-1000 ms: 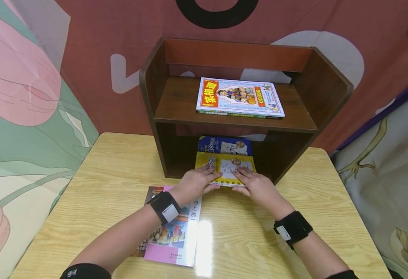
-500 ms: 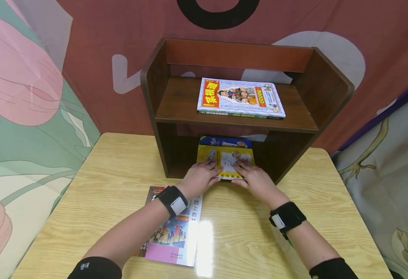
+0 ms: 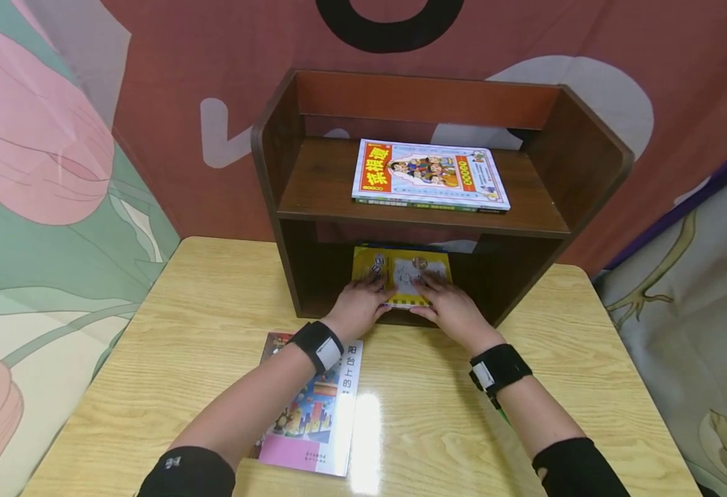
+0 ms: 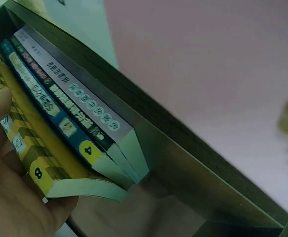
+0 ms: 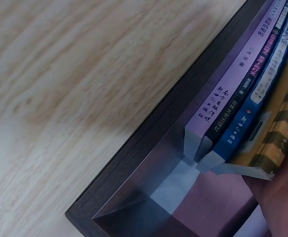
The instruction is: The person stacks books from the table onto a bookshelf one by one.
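Note:
A yellow book (image 3: 403, 270) lies on top of a stack in the bookshelf's lower compartment. My left hand (image 3: 358, 305) holds its left front part, fingers over the cover and thumb at the spine. Opposite it, my right hand (image 3: 458, 312) grips the right front part in the same way. Below are a blue book (image 4: 67, 129), a dark-spined book (image 5: 228, 104) and a lavender book (image 5: 218, 101). In the left wrist view the yellow book, marked 8 on its spine, sticks out past the others, its page end slightly bowed. My fingertips are partly hidden.
The brown bookshelf (image 3: 422, 222) stands at the back of the wooden table (image 3: 438, 414). On its upper shelf lies a stack of books with a colourful cover (image 3: 428, 169). A pink and white picture book (image 3: 332, 414) lies at front left, overlapping another book.
Both hands have moved forward with the yellow book, deeper into the lower compartment. It now covers nearly all of the blue book's cover. The picture book on the table has stayed put.

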Action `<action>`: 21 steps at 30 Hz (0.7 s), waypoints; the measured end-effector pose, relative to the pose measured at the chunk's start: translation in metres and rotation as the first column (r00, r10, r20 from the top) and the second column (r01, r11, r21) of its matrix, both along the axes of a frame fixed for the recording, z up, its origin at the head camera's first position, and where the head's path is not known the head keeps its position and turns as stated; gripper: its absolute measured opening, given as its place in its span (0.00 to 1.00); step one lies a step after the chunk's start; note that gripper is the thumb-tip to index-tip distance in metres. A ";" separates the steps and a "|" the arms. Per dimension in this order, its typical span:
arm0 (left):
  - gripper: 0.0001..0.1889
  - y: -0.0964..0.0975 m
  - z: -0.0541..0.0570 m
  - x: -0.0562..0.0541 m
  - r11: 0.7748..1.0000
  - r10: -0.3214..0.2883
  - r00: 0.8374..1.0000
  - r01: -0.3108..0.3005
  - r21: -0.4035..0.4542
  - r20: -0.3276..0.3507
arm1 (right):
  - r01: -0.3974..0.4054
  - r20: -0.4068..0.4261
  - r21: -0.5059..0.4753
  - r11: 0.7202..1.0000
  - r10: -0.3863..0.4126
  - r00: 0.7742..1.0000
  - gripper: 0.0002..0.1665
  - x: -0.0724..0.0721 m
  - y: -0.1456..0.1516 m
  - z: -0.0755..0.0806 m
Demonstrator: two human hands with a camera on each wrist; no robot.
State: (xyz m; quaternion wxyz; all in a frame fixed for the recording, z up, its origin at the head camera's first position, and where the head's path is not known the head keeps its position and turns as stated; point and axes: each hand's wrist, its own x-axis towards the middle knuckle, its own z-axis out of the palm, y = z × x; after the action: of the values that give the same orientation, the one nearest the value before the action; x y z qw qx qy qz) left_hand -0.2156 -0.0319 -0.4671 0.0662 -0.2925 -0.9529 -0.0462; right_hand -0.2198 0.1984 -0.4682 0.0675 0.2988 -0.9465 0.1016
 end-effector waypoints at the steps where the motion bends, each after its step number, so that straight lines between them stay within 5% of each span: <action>1: 0.23 0.000 -0.001 -0.002 1.000 0.004 1.000 -0.004 -0.005 -0.005 | 0.000 0.001 0.000 1.000 0.000 1.000 0.37 -0.002 0.000 0.000; 21: 0.25 0.003 -0.003 -0.019 1.000 -0.007 0.999 0.006 0.023 0.034 | 0.079 0.124 0.020 0.997 -0.081 0.989 0.39 -0.020 -0.002 -0.001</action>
State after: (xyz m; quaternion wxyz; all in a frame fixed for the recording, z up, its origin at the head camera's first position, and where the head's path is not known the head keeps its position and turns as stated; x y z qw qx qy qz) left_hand -0.2347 -0.0284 -0.4702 0.0531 -0.2938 -0.9524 -0.0621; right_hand -0.2394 0.1961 -0.4695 0.0101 0.2544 -0.9608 0.1099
